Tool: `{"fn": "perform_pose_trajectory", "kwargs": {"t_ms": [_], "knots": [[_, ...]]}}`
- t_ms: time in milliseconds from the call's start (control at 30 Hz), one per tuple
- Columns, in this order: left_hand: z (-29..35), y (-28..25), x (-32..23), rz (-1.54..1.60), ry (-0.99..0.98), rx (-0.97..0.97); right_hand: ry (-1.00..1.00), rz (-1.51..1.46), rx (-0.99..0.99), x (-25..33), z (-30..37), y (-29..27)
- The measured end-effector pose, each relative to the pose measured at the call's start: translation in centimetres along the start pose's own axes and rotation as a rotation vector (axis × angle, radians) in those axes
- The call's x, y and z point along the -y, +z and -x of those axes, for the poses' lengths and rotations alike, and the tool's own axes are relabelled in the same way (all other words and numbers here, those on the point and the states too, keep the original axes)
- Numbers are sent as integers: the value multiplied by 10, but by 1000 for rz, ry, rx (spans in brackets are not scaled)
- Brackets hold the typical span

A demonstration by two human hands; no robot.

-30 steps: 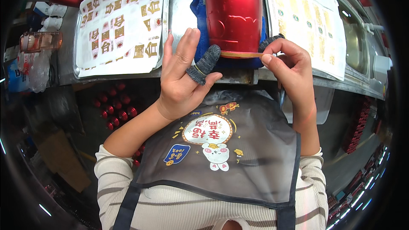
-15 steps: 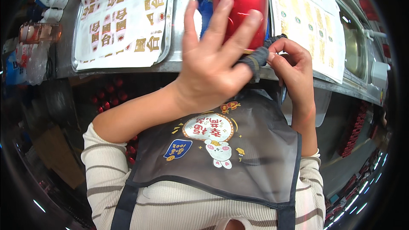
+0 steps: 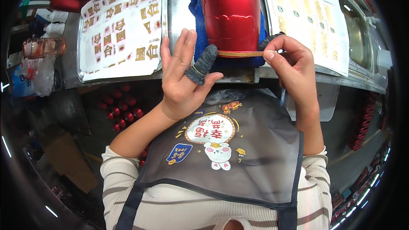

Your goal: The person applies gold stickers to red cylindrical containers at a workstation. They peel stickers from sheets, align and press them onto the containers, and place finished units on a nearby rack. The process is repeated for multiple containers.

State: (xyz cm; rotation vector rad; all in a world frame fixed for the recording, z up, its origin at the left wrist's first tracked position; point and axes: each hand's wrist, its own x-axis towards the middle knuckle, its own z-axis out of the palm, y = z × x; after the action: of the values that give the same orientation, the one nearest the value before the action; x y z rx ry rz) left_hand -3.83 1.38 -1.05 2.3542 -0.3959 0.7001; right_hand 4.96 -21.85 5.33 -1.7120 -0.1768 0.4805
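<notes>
Metal surface [image 3: 179,10] spans the top of the view, front edge running just in front of the wearer. Dark apron [image 3: 260,157] with printed cartoon and badges covers the wearer's front, over a striped top.

Left on the surface: metal tray [image 3: 165,4] carrying white printed sheets [image 3: 128,30] with gold-brown characters. Right: stacked label sheets [image 3: 302,21], white with gold columns and small green marks, beside a metal basin [image 3: 360,44].

Between the two paper stacks: red bottle [image 3: 232,8], glossy, raised relief, lying lengthwise with its near end toward the wearer; far end cut off by the frame. Blue cloth [image 3: 197,4] shows under it on both sides.

Below the surface: translucent bin [image 3: 324,106] on the right, cluster of small red pieces [image 3: 121,113] on the left.

Left hand [image 3: 179,76]: spread wide, fingers up, just left of the bottle's near end. Right hand [image 3: 296,61]: thumb and index pinched together, right of that same end.

Grey knit finger cover [image 3: 202,64] on the left index; another grey cover [image 3: 271,40] shows behind the right hand.

Tan strip [image 3: 240,54]: thin, stretched across the bottle's near end, right tip gripped by the right hand, left tip at the covered left index.
</notes>
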Motion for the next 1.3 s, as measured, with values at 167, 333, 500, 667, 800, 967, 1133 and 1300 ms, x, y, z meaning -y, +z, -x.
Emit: {"fn": "perform_pose_trajectory", "kwargs": {"t_ms": [167,333,500,667,800,967,1133,1300], "knots": [[-1,2,0,-43,22,19,-118,2,-41,5,11,1],[-5,1,0,-59,45,39,-97,-3,-56,7,9,-1],[-8,-1,1,-93,84,55,-23,-52,-35,2,4,-1],[-20,-4,-5,-143,129,67,-44,-47,-38,-2,2,-1],[-25,-9,-6,-170,200,105,-23,-54,-43,-1,1,0],[-36,-10,-11,-244,246,126,-9,-20,-40,-5,-2,0],[-57,0,-22,-266,306,69,-20,19,-43,-8,-3,2],[-58,22,-20,-209,163,-96,-25,-50,-28,-12,-1,5]]}}
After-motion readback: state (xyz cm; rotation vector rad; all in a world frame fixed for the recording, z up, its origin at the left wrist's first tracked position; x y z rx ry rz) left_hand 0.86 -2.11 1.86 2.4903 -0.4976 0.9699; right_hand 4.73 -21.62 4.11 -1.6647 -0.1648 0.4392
